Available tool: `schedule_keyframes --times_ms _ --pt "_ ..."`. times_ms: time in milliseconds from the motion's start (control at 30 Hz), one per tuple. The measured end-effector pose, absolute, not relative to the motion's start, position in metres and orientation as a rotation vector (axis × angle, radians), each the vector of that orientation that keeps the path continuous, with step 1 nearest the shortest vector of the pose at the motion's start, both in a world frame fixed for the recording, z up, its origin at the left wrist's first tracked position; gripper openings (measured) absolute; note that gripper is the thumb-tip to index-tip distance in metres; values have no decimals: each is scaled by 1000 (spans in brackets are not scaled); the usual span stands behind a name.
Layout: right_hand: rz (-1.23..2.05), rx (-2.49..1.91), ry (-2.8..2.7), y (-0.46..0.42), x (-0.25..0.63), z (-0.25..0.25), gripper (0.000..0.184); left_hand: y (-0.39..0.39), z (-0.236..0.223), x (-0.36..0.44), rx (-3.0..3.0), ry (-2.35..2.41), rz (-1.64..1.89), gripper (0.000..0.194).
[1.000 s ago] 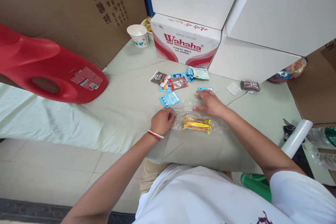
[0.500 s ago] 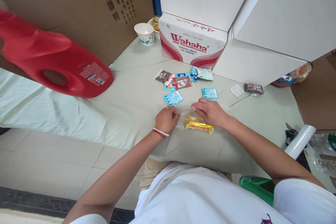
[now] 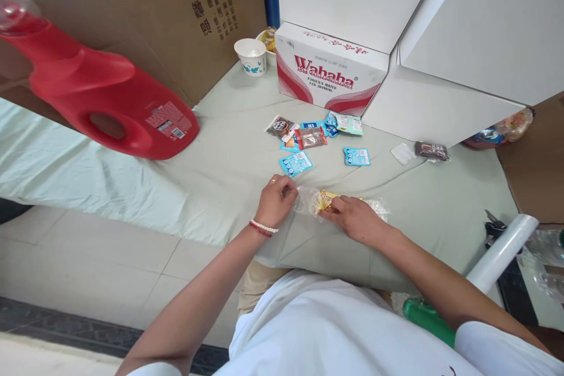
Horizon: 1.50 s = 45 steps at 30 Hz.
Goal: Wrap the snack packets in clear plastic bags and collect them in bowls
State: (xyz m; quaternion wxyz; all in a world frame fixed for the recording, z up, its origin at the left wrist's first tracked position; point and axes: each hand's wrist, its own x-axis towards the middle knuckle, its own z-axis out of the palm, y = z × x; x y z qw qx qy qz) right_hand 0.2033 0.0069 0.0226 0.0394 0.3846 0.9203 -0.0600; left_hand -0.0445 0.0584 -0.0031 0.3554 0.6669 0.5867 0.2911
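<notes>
My left hand [image 3: 277, 198] is closed in a pinch at the left end of a sheet of clear plastic wrap [image 3: 305, 202]. The wrap lies crumpled on the cloth-covered table and stretches to the right beyond my other hand. A yellow shiny snack packet [image 3: 326, 198] sits on the wrap. My right hand [image 3: 352, 218] is closed over this packet from the right, its fingers covering much of it. Just beyond my hands lie small blue sachets [image 3: 296, 163], a brown and red packet [image 3: 312, 137] and a dark packet [image 3: 281, 128].
A Wahaha carton [image 3: 328, 73] stands at the back beside white boxes. To the left is a large red detergent bottle [image 3: 132, 103]. A paper cup [image 3: 251, 59] stands behind. On the right are a dark wrapped snack [image 3: 432, 151] and a roll of clear film [image 3: 504, 252].
My right hand has come down from the wrap's upper edge onto the yellow packet. Wrap now shows to its right. My left hand stays at the left end; the view has shifted slightly.
</notes>
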Motion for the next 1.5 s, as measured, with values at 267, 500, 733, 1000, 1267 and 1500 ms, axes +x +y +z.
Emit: schedule_keyframes --times_ms 267,500,733,1000,1267,1500 --pt "-418 1355 2863 -11 201 20 34 31 12 16 1823 1102 678 20" --pt "-460 2514 2620 -33 243 4 36 25 0 32 2200 1285 371 32" --pt "-312 2638 2301 -35 263 -14 22 25 -4 36 2137 1643 427 35" --pt "-870 2679 2373 -22 223 22 20 31 -8 35 2116 1700 282 37" --pt "-994 2537 2469 -13 175 3 26 25 -7 36 2013 1640 519 14" --pt "-3144 2557 1336 -45 187 16 50 -16 -14 50 2583 1096 1049 9"
